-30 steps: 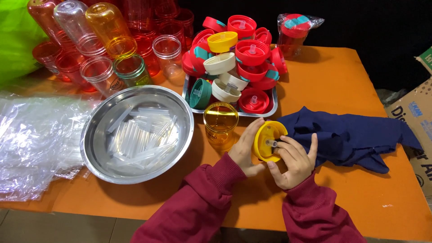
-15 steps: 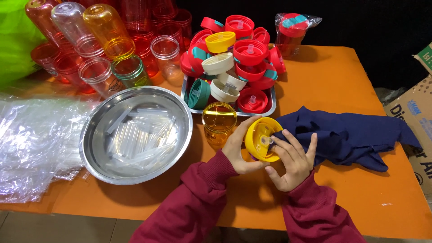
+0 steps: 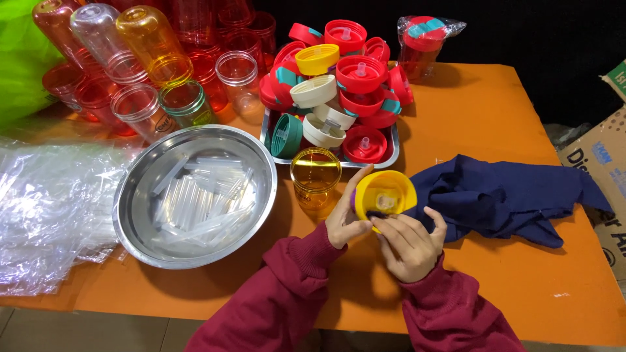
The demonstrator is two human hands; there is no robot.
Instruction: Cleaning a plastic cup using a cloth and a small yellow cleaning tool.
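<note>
A yellow bottle lid (image 3: 386, 195) is held tilted above the orange table (image 3: 495, 117), its underside facing me. My left hand (image 3: 347, 218) grips the lid's left edge with thumb and fingers. My right hand (image 3: 407, 244) sits below it, fingertips pressing into the lid's lower inside rim. Just left of the hands stands an open yellow transparent bottle (image 3: 315, 177), upright on the table.
A steel bowl (image 3: 140, 195) of clear plastic straws lies at left, beside clear plastic bags (image 3: 45, 208). A metal tray (image 3: 393, 153) piled with red, white, green and yellow lids stands behind. Several transparent bottles (image 3: 150, 49) lie at back left. A dark blue cloth (image 3: 508, 195) and a cardboard box (image 3: 603, 163) lie right.
The lid has tilted and shifted slightly, its open side turned more toward me. My right fingers moved from the lid's centre down to its lower rim.
</note>
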